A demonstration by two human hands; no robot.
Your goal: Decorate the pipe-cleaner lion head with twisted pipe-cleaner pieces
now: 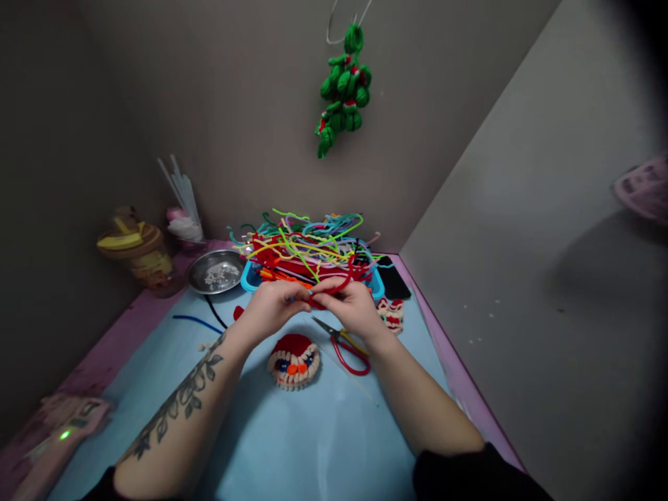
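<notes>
My left hand (271, 304) and my right hand (353, 306) meet over the light blue table (292, 438), both pinched on a red pipe cleaner (342, 282) that loops up between them. Just beneath my hands lies a small round Santa face (293, 360) made of red and cream pipe cleaners. Red-handled scissors (347, 346) lie right of it, partly under my right wrist. Behind my hands a blue tray (249, 278) holds a tangle of coloured pipe cleaners (307, 243).
A metal bowl (215, 271) and a lidded jar (136, 250) stand at the back left, a cup of white sticks (182, 223) behind them. A second small figure (391, 313) and a black phone (394, 278) lie right. A green ornament (344, 87) hangs on the wall.
</notes>
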